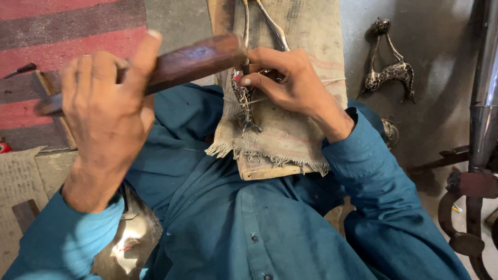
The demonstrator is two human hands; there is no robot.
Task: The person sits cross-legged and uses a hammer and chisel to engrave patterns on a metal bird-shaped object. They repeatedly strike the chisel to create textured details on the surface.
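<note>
Left hand (106,111): fist closed round wooden mallet (192,62), head raised above punch (245,66). Right hand (288,78): fingers pinching punch upright on metal piece (243,103), over cloth (290,129). Best struck squarely, punch held steady.

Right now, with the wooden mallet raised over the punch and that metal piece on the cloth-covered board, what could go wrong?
1. The right hand pinches the thin dark metal punch close to its top, just beside the brown wooden mallet; an off-centre blow could hit the fingers.
2. The small patterned metal piece seems held only by a thin string on the frayed burlap-covered wooden board; it may shift.
3. The board appears to rest on the lap, so it could rock.
</note>
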